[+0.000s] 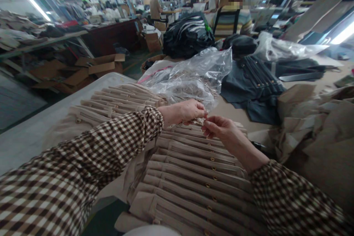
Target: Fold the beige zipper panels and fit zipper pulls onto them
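Observation:
My left hand (184, 112) is closed around a small bunch of thin tan-and-gold pieces (198, 121), whose exact kind I cannot make out. Fingertips of my right hand (222, 129) pinch together at the edge of that bunch; what lies between them is too small to name. Below both hands spreads an overlapping row of beige fabric panels with zippers (188, 177), each carrying a small gold-coloured ring or puller. Just beyond the hands lies a clear plastic bag (190, 77) with similar tan pieces inside.
A second row of beige zippered panels (121, 99) lies left on the pale table (110, 80). Dark zippered panels (251, 81) rest beyond my right hand, and crumpled brown paper (318, 129) is heaped at right. Open cardboard boxes (106, 64) stand on the floor; people work farther back.

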The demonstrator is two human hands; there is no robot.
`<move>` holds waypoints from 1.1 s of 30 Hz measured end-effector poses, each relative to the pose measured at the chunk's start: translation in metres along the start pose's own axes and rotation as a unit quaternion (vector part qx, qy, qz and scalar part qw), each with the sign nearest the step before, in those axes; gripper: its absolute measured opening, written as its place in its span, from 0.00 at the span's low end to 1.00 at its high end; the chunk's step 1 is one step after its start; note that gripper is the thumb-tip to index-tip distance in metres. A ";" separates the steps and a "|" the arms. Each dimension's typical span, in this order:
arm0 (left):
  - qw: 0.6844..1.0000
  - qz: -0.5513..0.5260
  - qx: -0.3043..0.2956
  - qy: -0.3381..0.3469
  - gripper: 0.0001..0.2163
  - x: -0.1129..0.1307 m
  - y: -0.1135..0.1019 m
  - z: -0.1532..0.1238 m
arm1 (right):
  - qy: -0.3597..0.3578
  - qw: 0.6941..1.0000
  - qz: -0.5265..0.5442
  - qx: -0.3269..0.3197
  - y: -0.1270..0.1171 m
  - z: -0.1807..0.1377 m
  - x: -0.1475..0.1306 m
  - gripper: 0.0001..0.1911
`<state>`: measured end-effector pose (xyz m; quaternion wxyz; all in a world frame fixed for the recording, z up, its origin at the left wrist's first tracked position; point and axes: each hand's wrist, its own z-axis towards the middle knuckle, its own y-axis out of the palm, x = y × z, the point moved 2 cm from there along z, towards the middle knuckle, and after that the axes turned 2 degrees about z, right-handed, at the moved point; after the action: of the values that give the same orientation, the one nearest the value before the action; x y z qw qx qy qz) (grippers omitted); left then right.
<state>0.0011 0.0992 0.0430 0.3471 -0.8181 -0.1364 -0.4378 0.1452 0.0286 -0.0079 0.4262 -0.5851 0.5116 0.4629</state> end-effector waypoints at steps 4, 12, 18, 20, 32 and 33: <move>0.998 -0.038 0.046 0.004 0.08 0.004 0.011 -0.004 | 0.022 0.987 0.159 0.028 0.017 -0.010 -0.005 0.25; 0.993 -0.038 0.109 0.002 0.09 0.007 0.021 -0.006 | 0.062 0.962 0.263 0.046 0.020 -0.011 -0.009 0.16; 0.994 -0.069 0.077 -0.029 0.07 -0.001 0.016 -0.013 | 0.061 0.990 0.117 0.046 -0.007 -0.013 -0.006 0.16; 0.998 -0.052 0.030 -0.024 0.07 -0.004 0.016 -0.016 | 0.031 0.997 0.040 0.054 -0.015 -0.013 -0.002 0.17; 0.944 0.327 -0.042 0.009 0.08 0.009 0.036 -0.003 | -0.083 0.920 -0.382 0.021 -0.029 -0.011 0.026 0.10; 0.941 0.336 -0.044 0.011 0.08 0.010 0.037 -0.003 | -0.081 0.906 -0.414 0.018 -0.028 -0.011 0.025 0.11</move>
<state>0.0246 0.0698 0.0354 0.4390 -0.8259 0.1697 -0.3103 0.1757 0.0156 -0.0294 0.6298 -0.6971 0.1950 0.2816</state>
